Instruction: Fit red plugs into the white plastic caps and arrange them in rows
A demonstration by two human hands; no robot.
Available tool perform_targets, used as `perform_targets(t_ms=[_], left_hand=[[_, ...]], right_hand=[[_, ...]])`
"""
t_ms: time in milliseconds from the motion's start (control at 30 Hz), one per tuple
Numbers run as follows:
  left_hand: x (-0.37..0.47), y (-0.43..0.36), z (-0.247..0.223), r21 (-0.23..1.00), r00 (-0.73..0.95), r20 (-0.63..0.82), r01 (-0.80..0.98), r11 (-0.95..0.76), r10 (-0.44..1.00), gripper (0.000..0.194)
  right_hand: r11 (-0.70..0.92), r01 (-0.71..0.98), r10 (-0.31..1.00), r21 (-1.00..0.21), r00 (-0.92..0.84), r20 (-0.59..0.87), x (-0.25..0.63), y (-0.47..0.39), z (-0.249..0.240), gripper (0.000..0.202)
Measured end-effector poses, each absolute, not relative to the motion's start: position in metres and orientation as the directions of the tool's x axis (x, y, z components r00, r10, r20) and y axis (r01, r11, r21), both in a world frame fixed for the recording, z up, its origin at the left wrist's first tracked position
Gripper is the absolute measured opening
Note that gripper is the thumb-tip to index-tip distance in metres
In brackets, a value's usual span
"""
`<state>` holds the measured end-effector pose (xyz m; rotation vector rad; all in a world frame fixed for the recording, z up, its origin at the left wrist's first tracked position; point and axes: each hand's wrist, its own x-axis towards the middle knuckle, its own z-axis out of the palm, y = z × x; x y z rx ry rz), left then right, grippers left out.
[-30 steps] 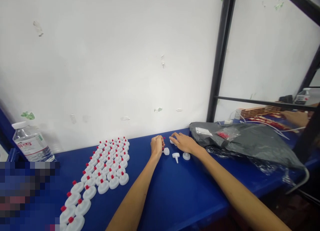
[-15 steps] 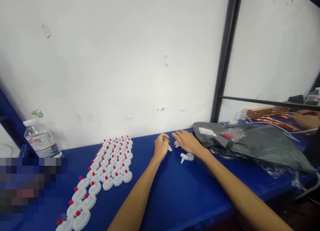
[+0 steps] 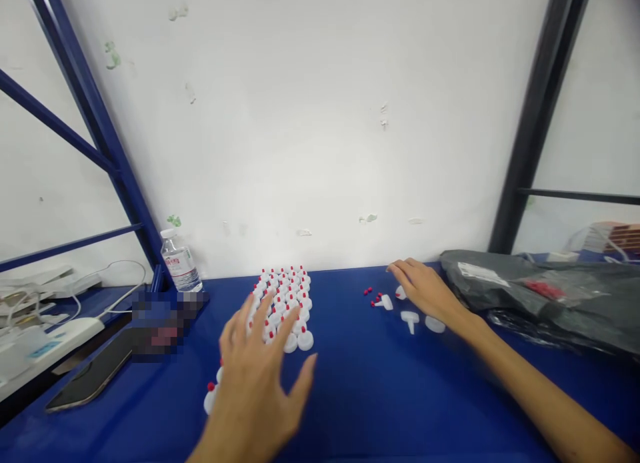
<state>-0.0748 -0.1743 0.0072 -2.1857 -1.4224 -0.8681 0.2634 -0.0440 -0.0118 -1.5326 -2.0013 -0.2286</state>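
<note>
My left hand is spread open with empty fingers, in front of and partly over the rows of white nozzle caps with red tips. It hides part of the rows. Beyond the loose pieces, my right hand has its fingers stretched out and slightly bent, palm down. A white cap with a red tip shows beside its fingers, partly covered. Closer to me lie a white nozzle cap without a red tip and another white cap. Several small red tips lie near a tipped-over nozzle cap.
A water bottle stands by the wall on the left, and a phone lies below it. On the right is a grey plastic bag with a clear packet of red tips on it. The blue table meets the wall.
My left hand has moved left and nearer, from beside the loose pieces to the rows, and its fingers have spread. The view has turned left. My right hand stays by the loose pieces.
</note>
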Motion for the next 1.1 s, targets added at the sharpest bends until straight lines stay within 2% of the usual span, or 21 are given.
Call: perform_targets(t_ms=[133, 233, 433, 533, 933, 1100], left_hand=[[-0.152, -0.154, -0.013, -0.060, 0.353, 0.494, 0.926, -0.374, 0.794, 0.075], [-0.172, -0.139, -0.024, -0.030, 0.342, 0.424, 0.931, -0.364, 0.839, 0.076], [-0.176, -0.136, -0.027, 0.121, 0.273, 0.329, 0.937, -0.327, 0.904, 0.053], [-0.176, -0.136, -0.023, 0.150, 0.285, 0.304, 0.928, -0.341, 0.909, 0.041], [-0.162, -0.116, -0.016, 0.032, 0.347, 0.226, 0.931, -0.363, 0.910, 0.031], [-0.161, -0.115, -0.015, 0.023, 0.363, 0.198, 0.927, -0.374, 0.911, 0.031]], right_hand=[[0.325, 0.911, 0.836, -0.254, -0.151, 0.527, 0.262, -0.042, -0.016, 0.039], [0.321, 0.900, 0.855, -0.295, -0.141, 0.498, 0.263, -0.041, -0.020, 0.040], [0.340, 0.869, 0.872, -0.361, -0.147, 0.466, 0.262, -0.041, -0.022, 0.039], [0.346, 0.863, 0.876, -0.368, -0.156, 0.457, 0.259, -0.042, -0.021, 0.040], [0.358, 0.848, 0.879, -0.391, -0.165, 0.447, 0.252, -0.047, -0.018, 0.040], [0.362, 0.841, 0.885, -0.403, -0.174, 0.432, 0.251, -0.048, -0.019, 0.040]])
